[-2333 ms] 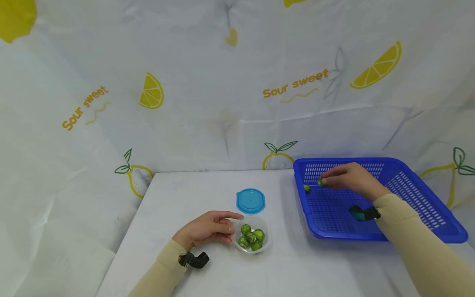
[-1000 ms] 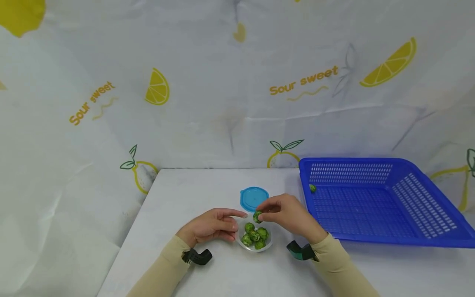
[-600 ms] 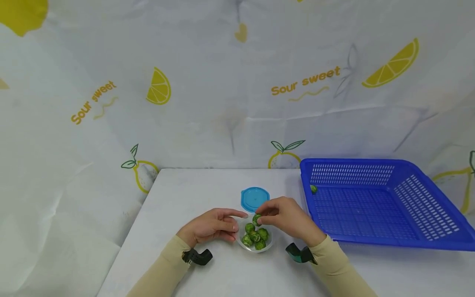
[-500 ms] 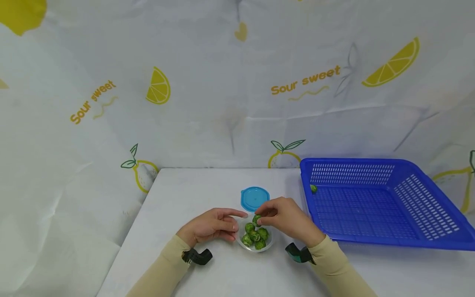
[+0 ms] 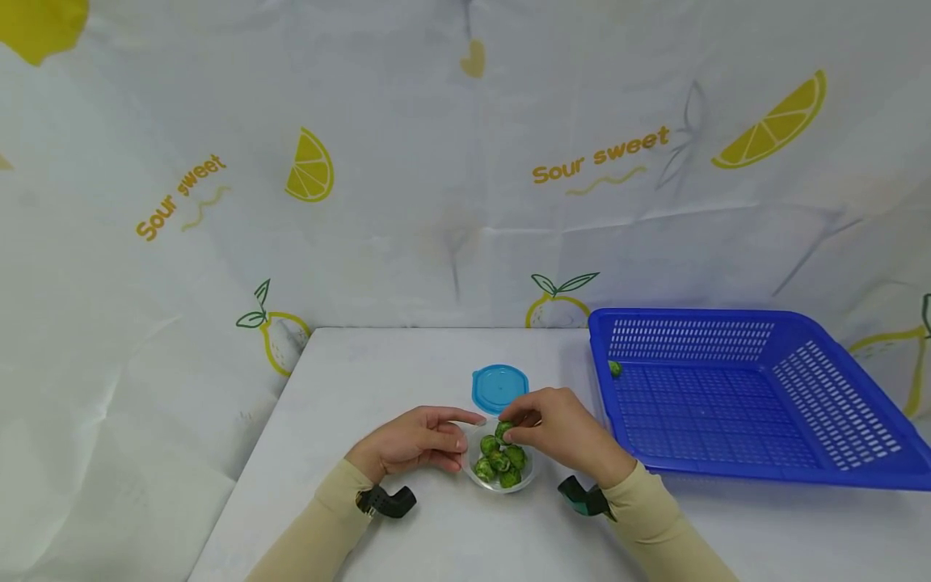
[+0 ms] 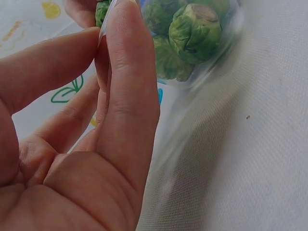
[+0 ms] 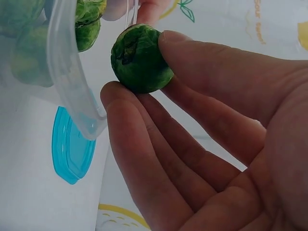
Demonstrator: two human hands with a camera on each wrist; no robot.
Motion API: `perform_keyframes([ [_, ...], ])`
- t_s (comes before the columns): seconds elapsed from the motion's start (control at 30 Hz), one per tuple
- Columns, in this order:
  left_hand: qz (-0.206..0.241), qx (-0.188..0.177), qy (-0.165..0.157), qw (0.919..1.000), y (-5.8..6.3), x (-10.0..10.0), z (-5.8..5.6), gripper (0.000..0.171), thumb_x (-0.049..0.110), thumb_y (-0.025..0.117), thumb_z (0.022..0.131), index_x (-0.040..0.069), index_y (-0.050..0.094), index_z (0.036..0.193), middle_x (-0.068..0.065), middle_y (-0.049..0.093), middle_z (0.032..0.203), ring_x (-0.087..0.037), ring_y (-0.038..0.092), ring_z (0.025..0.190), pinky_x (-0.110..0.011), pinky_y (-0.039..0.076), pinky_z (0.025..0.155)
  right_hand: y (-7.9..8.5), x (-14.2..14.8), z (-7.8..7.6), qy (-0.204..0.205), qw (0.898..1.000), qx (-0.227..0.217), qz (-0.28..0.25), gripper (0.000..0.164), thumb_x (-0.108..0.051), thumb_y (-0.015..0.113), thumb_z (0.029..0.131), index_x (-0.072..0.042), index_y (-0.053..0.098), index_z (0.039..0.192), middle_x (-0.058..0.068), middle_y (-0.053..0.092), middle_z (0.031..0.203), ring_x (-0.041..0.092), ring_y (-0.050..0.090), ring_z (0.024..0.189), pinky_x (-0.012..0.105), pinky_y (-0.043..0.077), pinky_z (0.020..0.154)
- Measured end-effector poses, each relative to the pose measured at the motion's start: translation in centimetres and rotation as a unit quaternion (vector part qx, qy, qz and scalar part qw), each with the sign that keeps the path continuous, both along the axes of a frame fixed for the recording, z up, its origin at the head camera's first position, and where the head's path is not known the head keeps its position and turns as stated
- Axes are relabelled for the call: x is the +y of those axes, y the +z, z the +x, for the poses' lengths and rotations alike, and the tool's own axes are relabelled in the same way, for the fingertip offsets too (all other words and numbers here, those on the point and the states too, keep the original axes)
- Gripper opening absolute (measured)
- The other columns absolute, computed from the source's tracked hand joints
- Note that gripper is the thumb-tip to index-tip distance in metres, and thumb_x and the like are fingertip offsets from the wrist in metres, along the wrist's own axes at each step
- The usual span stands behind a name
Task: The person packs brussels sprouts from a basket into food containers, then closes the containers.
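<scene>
In the head view, my left hand [image 5: 413, 441] grips the left rim of a small clear plastic container [image 5: 532, 477]. The left wrist view shows its thumb and a finger pinching the thin rim. Several Brussels sprouts [image 6: 195, 33] lie inside the container. Over its back right part, my right hand [image 5: 570, 428] pinches one more Brussels sprout [image 7: 142, 58] between thumb and fingers, close to the rim. Behind the container a round blue lid [image 5: 499, 389] lies flat; the right wrist view also shows it past the fingers.
A large blue plastic basket [image 5: 698, 465] stands at the right of the white table [image 5: 378, 364]. One Brussels sprout [image 5: 615, 369] sits at its left inner side. A lemon-print cloth [image 5: 407, 242] hangs behind the table.
My right hand has come left from the blue basket, carrying a Brussels sprout to the container, then lowered it slightly. My left hand has kept its hold on the container.
</scene>
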State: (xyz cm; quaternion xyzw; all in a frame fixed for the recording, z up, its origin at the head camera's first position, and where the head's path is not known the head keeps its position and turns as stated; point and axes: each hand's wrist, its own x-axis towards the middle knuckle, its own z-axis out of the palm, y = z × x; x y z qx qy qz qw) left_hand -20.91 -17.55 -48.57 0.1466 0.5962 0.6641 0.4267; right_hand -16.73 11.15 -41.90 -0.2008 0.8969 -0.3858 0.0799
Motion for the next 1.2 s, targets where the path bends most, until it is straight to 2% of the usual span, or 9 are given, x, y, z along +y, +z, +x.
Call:
perform_keyframes([
  [0.43, -0.003, 0.005, -0.001, 1.0, 0.2, 0.4, -0.3, 0.058, 0.006, 0.071, 0.103, 0.006, 0.054, 0.158, -0.003, 0.076, 0.102, -0.012, 0.077, 0.086, -0.029, 0.068, 0.083, 0.5, 0.5, 0.3, -0.021, 1.0, 0.01, 0.006, 0.016, -0.017, 0.083, 0.095, -0.01, 0.083, 0.11, -0.005, 0.08, 0.097, 0.007, 0.073, 0.089, 0.027, 0.064, 0.077],
  [0.7, -0.005, 0.007, -0.007, 0.9999, 0.2, 0.5, -0.7, 0.057, 0.006, 0.071, 0.103, 0.006, 0.054, 0.158, -0.003, 0.076, 0.103, -0.012, 0.077, 0.087, -0.029, 0.068, 0.086, 1.6, 1.0, 0.5, -0.041, 0.999, 0.019, 0.019, 0.012, -0.016, 0.081, 0.098, -0.015, 0.084, 0.11, -0.005, 0.08, 0.098, 0.009, 0.073, 0.091, 0.033, 0.066, 0.08],
  [0.87, -0.016, 0.012, 0.0, 0.9998, 0.1, 0.5, -0.6, 0.056, 0.007, 0.072, 0.103, 0.006, 0.056, 0.157, -0.003, 0.076, 0.103, -0.012, 0.076, 0.086, -0.03, 0.068, 0.085, 2.1, 1.5, 0.6, -0.046, 0.999, 0.021, 0.016, 0.012, -0.016, 0.079, 0.1, -0.016, 0.084, 0.111, -0.005, 0.08, 0.101, 0.009, 0.074, 0.092, 0.035, 0.067, 0.082],
  [1.07, -0.024, 0.018, -0.003, 0.9996, -0.1, 0.4, -0.2, 0.056, 0.009, 0.073, 0.103, 0.009, 0.057, 0.156, -0.005, 0.075, 0.104, -0.013, 0.076, 0.088, -0.03, 0.068, 0.086, 3.6, 3.8, 0.7, -0.065, 0.998, 0.017, 0.016, 0.013, -0.021, 0.078, 0.101, -0.02, 0.083, 0.113, -0.006, 0.08, 0.105, 0.01, 0.074, 0.096, 0.037, 0.067, 0.085],
  [1.2, -0.025, 0.023, 0.007, 0.9994, -0.3, 0.1, -0.1, 0.054, 0.008, 0.073, 0.103, 0.009, 0.058, 0.155, -0.006, 0.075, 0.104, -0.015, 0.077, 0.088, -0.031, 0.068, 0.087, 5.2, 6.7, -0.1, -0.062, 0.996, 0.041, 0.045, 0.015, -0.02, 0.077, 0.101, -0.019, 0.083, 0.115, -0.004, 0.081, 0.109, 0.013, 0.075, 0.098, 0.04, 0.067, 0.086],
])
